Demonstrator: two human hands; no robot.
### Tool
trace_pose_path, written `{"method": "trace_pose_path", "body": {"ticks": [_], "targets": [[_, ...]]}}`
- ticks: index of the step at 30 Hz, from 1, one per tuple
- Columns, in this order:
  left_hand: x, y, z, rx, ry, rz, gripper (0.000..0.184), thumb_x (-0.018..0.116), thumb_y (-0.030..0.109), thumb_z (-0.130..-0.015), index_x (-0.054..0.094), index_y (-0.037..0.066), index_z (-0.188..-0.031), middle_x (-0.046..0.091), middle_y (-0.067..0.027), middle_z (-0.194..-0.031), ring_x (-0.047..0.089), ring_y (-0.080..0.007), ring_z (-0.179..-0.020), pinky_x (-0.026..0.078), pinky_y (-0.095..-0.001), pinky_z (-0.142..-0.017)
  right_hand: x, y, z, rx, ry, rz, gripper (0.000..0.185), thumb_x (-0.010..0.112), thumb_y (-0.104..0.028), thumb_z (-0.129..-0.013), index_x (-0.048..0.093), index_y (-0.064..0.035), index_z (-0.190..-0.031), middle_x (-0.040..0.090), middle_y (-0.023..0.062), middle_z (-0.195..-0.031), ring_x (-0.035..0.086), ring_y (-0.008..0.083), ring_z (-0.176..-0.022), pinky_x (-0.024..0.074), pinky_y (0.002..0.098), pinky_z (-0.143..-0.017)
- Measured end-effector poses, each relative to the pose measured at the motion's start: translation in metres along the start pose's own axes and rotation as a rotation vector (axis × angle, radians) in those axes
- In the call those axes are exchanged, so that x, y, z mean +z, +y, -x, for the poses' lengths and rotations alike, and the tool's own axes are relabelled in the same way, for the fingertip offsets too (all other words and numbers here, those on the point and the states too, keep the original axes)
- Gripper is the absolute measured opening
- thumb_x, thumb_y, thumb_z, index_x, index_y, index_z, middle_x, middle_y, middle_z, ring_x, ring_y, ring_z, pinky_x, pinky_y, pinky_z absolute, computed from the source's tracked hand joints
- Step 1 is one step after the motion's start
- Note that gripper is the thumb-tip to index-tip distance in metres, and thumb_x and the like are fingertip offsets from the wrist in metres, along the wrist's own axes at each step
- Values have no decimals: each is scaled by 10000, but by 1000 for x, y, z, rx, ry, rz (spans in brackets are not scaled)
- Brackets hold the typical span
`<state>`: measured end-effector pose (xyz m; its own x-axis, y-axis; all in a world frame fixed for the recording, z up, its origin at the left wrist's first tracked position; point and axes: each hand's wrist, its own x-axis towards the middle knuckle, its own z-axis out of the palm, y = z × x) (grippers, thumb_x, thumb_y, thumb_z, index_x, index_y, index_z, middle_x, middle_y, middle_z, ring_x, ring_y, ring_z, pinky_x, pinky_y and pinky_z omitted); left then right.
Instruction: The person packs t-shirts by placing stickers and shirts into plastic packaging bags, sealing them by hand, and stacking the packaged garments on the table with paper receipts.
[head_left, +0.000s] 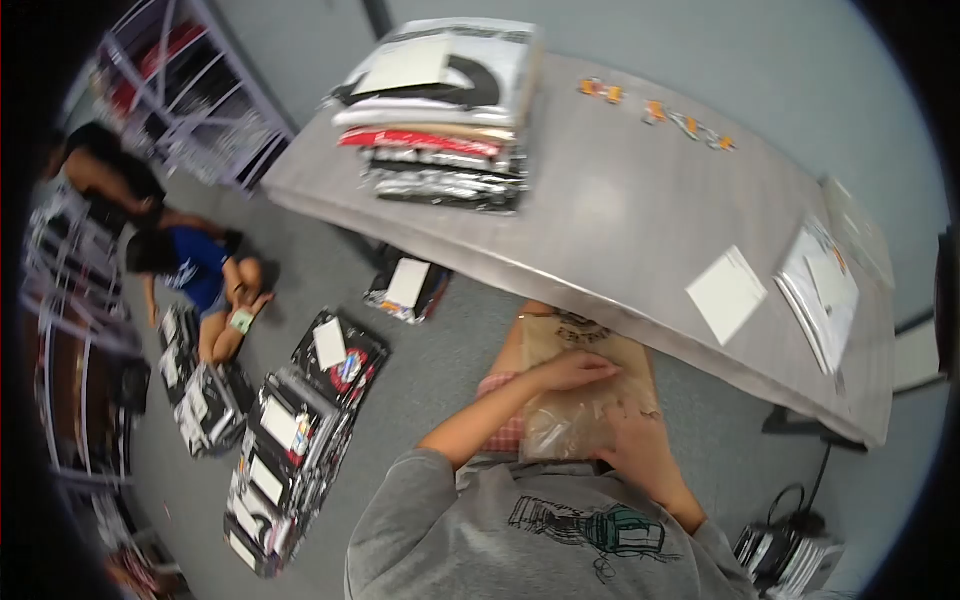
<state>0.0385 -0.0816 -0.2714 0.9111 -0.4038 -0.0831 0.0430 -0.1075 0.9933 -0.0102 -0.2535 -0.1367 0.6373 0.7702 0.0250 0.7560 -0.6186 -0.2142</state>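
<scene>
A tan folded garment in a clear plastic bag (pixel 545 400) lies across my lap, with dark print near its far end. My left hand (pixel 580 371) rests over the middle of the bag, its fingers stretched out to the right. At the bag's near right part is my right hand (pixel 632 440), touching the plastic with its fingers extended; they are slightly blurred. The bag's near end wrinkles between my arms, and part of the garment is covered by my hands.
A grey table (pixel 610 200) stands ahead, bearing a tall stack of bagged garments (pixel 450 110), a white card (pixel 727 293), a white bagged garment (pixel 820 290) and small orange items (pixel 690 125). Rows of bagged garments (pixel 290 430) cover the floor at left, near a person in blue (pixel 200 270).
</scene>
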Motion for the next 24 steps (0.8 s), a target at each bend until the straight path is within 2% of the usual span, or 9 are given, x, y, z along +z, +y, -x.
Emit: {"method": "trace_pose_path", "body": {"ticks": [4,7,10,13,17,18,20,21,24], "targets": [[-1,-10,-3,49,-43,-12,355,496,349,-862,602,58,-1036,626,-84,-983,575,-160,-911,429,-265,-800,28,-3,-5,-165,-400,161,154,597,-222,-678,542,-92,-739,557,89,-623,581,259,-669,422,375,-664],[-4,4,1,6,-73,-88,341,490,321,-871,590,56,-1059,605,-73,-1049,555,-159,-971,412,-259,-843,-3,-11,0,-437,-473,-216,68,566,-151,-666,533,-96,-687,561,63,-640,579,235,-685,410,346,-676],[-6,14,6,13,-55,-112,318,494,306,-866,593,74,-1058,609,-75,-1036,571,-169,-943,427,-271,-826,-28,-11,8,-644,-447,-148,94,561,-185,-671,558,-98,-706,561,53,-602,598,216,-633,418,322,-613],[-2,10,3,35,-37,-236,305,494,299,-862,591,93,-1065,609,-83,-1028,578,-192,-932,433,-284,-814,-82,4,-8,-437,-544,-106,115,587,-215,-705,573,-112,-755,569,68,-667,568,244,-663,419,324,-656],[-1,15,-1,135,-43,-301,311,497,312,-851,591,102,-1061,611,-113,-989,581,-249,-914,442,-301,-794,-130,61,-66,-116,-81,-104,278,607,-216,-717,602,-97,-968,607,96,-769,575,281,-705,445,361,-658],[-2,14,-2,106,-14,-307,311,502,311,-852,585,109,-1073,606,-114,-1008,580,-243,-923,437,-296,-800,-124,98,-86,-78,46,-83,294,621,-177,-707,595,-71,-980,617,112,-827,580,277,-709,456,368,-660],[-4,15,-5,41,-42,-327,315,502,318,-852,584,110,-1075,601,-116,-1020,577,-238,-930,435,-298,-803,-131,171,-143,123,-30,-109,293,645,-125,-686,600,-41,-963,618,119,-868,577,237,-702,463,337,-672],[-5,17,-6,-36,-49,-340,319,502,324,-853,583,112,-1076,596,-118,-1031,575,-234,-936,433,-299,-807,-128,210,-166,239,-50,-84,345,657,-156,-679,592,-37,-996,610,153,-949,586,294,-863,460,359,-754],[-4,9,-7,-6,-38,-261,345,497,349,-855,566,119,-1103,598,-128,-1021,579,-240,-925,435,-304,-804,-113,323,-220,284,-49,-61,437,700,-220,-654,581,-52,-1040,603,160,-976,576,300,-896,450,359,-787]]}}
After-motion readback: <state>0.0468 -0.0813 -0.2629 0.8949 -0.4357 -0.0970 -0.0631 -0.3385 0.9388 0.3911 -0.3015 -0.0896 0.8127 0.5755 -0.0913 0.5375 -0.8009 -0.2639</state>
